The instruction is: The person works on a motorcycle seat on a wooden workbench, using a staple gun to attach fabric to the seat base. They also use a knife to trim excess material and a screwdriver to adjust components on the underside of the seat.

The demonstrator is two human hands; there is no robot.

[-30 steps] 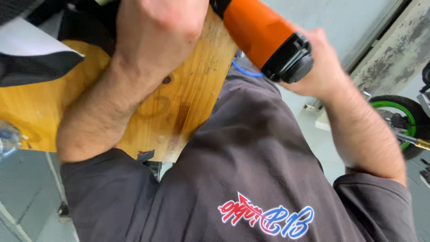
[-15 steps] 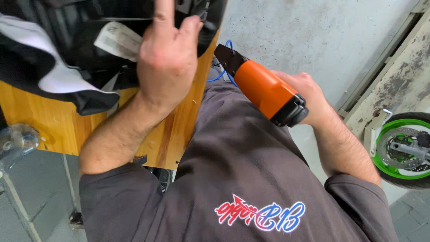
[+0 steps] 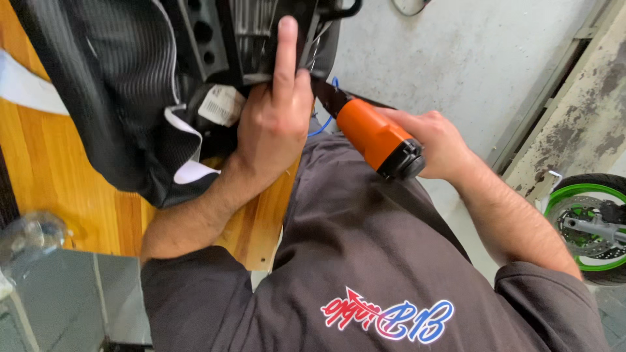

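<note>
Head view, 1 frame. Left hand point(image 3: 274, 130): fingers curled onto black ribbed cover point(image 3: 117, 98), index finger straight, upon the wooden bench point(image 3: 59, 182). Right hand point(image 3: 437, 143): fingers wrapped round orange power tool point(image 3: 375, 135) (beside bench edge). Green-rimmed wheel point(image 3: 587, 228): well apart from bench.

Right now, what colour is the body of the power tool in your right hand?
Bright orange, with a black end cap; the power tool in the right hand shows clearly in the head view.
</note>
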